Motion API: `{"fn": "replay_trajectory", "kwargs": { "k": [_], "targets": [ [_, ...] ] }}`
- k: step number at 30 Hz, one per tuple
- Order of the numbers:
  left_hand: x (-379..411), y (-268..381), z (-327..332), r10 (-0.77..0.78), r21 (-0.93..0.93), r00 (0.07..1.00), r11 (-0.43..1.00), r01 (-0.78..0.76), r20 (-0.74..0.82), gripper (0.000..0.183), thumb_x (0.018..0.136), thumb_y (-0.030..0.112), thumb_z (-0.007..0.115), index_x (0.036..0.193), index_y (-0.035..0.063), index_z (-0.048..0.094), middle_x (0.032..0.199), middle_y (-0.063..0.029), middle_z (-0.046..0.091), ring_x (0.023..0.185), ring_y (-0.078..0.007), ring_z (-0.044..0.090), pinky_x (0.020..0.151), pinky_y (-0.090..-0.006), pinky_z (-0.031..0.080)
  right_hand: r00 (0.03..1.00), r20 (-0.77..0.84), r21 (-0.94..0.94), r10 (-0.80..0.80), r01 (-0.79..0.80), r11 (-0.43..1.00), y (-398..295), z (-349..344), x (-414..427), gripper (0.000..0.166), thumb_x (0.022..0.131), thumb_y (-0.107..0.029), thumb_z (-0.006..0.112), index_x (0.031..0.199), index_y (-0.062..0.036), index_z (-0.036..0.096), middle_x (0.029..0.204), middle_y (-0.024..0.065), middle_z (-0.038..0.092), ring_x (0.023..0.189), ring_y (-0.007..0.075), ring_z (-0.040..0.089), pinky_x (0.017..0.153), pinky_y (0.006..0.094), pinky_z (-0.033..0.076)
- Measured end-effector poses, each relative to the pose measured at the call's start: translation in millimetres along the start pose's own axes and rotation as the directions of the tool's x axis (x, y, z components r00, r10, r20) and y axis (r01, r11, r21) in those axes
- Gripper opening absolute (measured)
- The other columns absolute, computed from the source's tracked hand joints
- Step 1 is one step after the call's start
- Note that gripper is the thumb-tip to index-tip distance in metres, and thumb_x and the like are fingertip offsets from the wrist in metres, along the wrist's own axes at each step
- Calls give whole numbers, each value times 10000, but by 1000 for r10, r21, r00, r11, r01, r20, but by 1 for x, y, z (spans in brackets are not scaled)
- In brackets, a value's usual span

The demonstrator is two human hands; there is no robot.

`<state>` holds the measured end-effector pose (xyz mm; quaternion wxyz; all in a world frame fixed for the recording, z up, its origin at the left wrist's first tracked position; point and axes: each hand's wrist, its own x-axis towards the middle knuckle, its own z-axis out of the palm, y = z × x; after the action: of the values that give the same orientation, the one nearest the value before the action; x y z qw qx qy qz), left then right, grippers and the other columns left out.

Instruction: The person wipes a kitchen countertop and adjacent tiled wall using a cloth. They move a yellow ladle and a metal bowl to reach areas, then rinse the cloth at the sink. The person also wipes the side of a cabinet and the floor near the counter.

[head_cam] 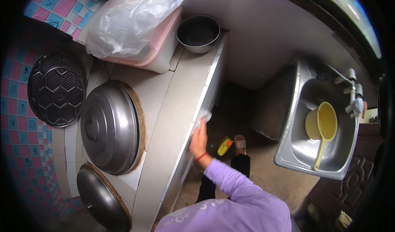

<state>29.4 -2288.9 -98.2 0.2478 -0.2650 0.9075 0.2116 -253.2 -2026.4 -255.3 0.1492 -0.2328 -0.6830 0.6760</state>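
My right hand (199, 141), with a red cord at the wrist, holds a crumpled whitish cloth (205, 116) against the front edge of the tiled counter (157, 121). Its fingers point away from me, and part of the cloth reaches past them. My left hand is out of view. Left of the hand, a large domed metal lid (108, 127) covers a round opening in the counter. A second metal lid (98, 198) lies nearer to me. At the counter's far end stands a metal bowl (198, 33).
A pink-rimmed plastic bin (160, 44) under a clear plastic bag (132, 22) stands at the back. Perforated metal racks (58, 90) lean at the left. Right are a steel sink (287, 158) and yellow dipper (322, 124); a yellow bottle (224, 146) lies beside my foot.
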Motion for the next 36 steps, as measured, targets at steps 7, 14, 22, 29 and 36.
{"fn": "replay_trajectory", "kwargs": {
  "k": [7, 14, 22, 29, 36],
  "targets": [
    [34, 19, -27, -92, 2, 982, 996, 93, -164, 224, 879, 160, 600, 1015, -13, 642, 785, -58, 643, 745, -115, 589, 677, -263, 484, 983, -168, 161, -74, 101, 982, -24, -35, 260, 439, 929, -145, 372, 1329, 34, 391, 1347, 216, 439, 1261, 319, 409, 1044, 317, 303],
    [65, 41, -45, -54, 44, 972, 997, 66, -230, 220, 878, 160, 602, 1010, -12, 643, 783, -56, 642, 740, -113, 588, 672, -263, 483, 979, 124, 37, -159, 156, 987, 0, -14, -41, 491, 856, -19, 414, 1315, 133, 332, 1367, 303, 355, 1302, 386, 336, 1083, 411, 254],
    [101, 53, -59, 21, 106, 955, 994, 12, -297, 215, 878, 160, 603, 1004, -10, 643, 781, -54, 641, 734, -112, 586, 667, -263, 482, 965, -257, 84, 47, -26, 996, 91, -19, 246, 419, 933, -165, 381, 1307, 20, 414, 1249, 264, 498, 1143, 385, 492, 967, 374, 389],
    [108, 57, -63, 12, 117, 944, 993, 28, -330, 211, 877, 160, 604, 999, -9, 644, 779, -52, 641, 729, -111, 585, 662, -263, 482, 693, 95, -167, 714, -696, 698, 179, 20, -63, 475, 924, -190, 422, 1388, -113, 355, 1228, 225, 532, 1129, 351, 522, 961, 396, 390],
    [125, 67, -67, 68, 125, 936, 992, -25, -346, 207, 877, 159, 605, 994, -7, 644, 777, -50, 640, 724, -110, 584, 657, -262, 481, 977, -177, 359, 120, -49, 932, 50, -18, 218, 429, 936, -84, 407, 1341, 53, 368, 1252, 169, 527, 1077, 198, 515, 939, 284, 397]
  ]
}}
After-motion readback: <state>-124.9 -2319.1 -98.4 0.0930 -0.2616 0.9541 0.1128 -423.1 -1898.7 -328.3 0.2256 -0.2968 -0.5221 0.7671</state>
